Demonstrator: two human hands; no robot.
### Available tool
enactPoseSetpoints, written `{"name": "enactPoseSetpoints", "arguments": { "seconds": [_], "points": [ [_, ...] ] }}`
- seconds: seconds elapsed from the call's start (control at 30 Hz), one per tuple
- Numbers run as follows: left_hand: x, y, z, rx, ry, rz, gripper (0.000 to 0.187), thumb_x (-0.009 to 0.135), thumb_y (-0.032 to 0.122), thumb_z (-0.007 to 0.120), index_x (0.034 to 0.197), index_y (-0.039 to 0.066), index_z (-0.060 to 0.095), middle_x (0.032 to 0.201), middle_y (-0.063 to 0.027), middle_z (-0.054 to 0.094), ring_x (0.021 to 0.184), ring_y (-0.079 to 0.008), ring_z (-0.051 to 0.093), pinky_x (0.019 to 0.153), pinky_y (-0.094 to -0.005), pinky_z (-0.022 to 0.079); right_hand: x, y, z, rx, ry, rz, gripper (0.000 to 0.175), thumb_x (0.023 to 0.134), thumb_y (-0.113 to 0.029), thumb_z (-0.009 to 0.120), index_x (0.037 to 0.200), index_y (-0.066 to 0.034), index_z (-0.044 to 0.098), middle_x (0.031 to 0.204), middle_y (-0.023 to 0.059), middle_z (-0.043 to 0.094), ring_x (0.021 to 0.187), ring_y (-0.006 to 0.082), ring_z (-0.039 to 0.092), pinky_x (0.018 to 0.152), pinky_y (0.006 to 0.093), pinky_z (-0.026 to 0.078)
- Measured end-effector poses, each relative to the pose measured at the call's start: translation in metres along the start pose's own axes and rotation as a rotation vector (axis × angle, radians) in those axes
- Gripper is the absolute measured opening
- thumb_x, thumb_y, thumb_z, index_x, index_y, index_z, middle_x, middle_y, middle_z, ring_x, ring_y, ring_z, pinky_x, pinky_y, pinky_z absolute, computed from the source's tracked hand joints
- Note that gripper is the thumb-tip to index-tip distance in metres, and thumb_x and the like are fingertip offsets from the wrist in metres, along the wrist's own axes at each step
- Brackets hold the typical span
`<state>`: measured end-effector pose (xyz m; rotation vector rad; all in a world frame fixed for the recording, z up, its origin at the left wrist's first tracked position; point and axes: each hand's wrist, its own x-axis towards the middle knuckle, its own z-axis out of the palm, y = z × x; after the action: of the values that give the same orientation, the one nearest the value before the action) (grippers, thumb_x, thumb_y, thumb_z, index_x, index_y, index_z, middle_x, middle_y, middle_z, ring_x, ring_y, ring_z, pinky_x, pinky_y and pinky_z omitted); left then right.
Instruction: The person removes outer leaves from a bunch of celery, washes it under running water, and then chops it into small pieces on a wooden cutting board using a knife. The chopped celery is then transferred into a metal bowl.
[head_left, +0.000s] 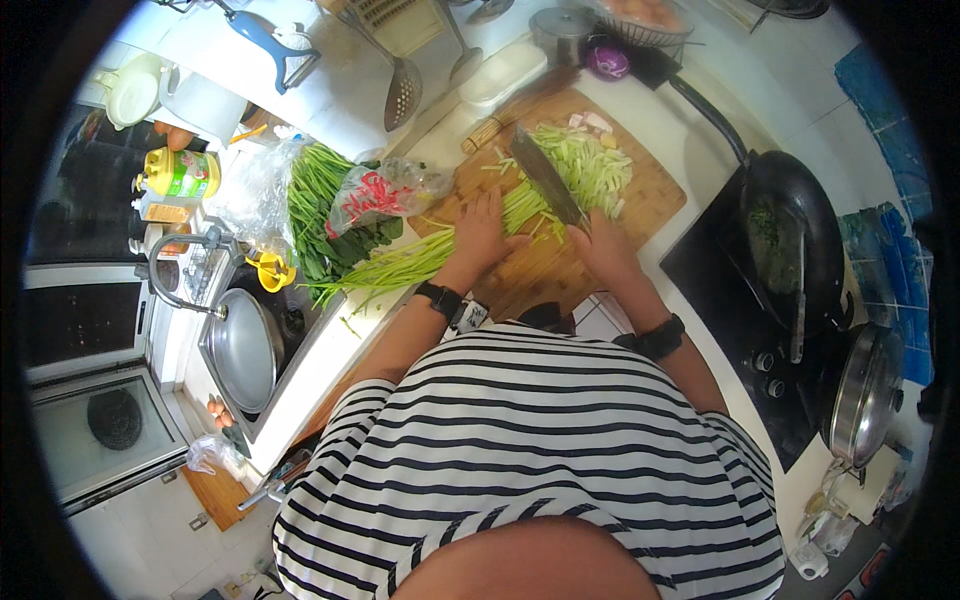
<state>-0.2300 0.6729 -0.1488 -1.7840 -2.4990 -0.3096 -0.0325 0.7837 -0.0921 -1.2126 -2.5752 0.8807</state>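
On a wooden cutting board (652, 202) lies a bundle of long green stems (412, 259), its far part reaching the left edge of the board. My left hand (481, 231) presses down on these stems near their cut ends. In my right hand (600, 244) is the handle of a cleaver (545, 172), its wide blade angled up and left between the bundle and a pile of cut pale green pieces (589, 161). Small pink pieces (591, 122), apparently meat or garlic, sit at the board's far edge.
Leafy greens (319, 202) in a plastic bag lie left of the board, beside a sink with a metal pan (244, 351). A wok (799, 232) with a spatula (799, 300) stands on the black stove at right. Behind the board are a bundled brush (517, 109) and a purple onion (607, 63).
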Motion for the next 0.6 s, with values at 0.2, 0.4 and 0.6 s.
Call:
{"name": "enactPoseSetpoints", "arguments": {
  "seconds": [0.2,0.4,0.6],
  "points": [
    [-0.012,-0.007,0.007,0.061,-0.061,-0.051,0.082,0.077,0.048,0.067,0.134,-0.002,0.039,0.116,-0.0139,0.053,0.103,-0.0274,0.052,0.086,-0.0416,0.041,-0.015,-0.012,0.005,-0.118,-0.135,-0.040,0.038,0.088,-0.033,0.058,0.098,0.0027,0.050,0.083,0.0279,0.063,0.081,0.0439,0.062,0.071,0.0520,0.048],
    [-0.011,-0.007,0.012,0.040,-0.123,-0.027,0.068,0.080,0.040,0.064,0.130,-0.001,0.043,0.119,-0.0154,0.051,0.105,-0.0325,0.050,0.085,-0.0440,0.041,-0.027,-0.023,-0.020,-0.158,-0.230,-0.004,0.034,0.090,-0.029,0.055,0.098,0.0029,0.049,0.082,0.0268,0.063,0.079,0.0423,0.063,0.070,0.0509,0.049],
    [-0.008,-0.007,0.012,0.031,-0.144,-0.018,0.057,0.080,0.034,0.064,0.124,0.000,0.049,0.116,-0.0139,0.052,0.105,-0.0307,0.050,0.085,-0.0419,0.041,0.001,-0.020,0.019,-0.169,-0.247,-0.051,0.030,0.091,-0.027,0.053,0.096,0.0019,0.047,0.081,0.0269,0.063,0.077,0.0435,0.062,0.065,0.0513,0.049]
  ]
}}
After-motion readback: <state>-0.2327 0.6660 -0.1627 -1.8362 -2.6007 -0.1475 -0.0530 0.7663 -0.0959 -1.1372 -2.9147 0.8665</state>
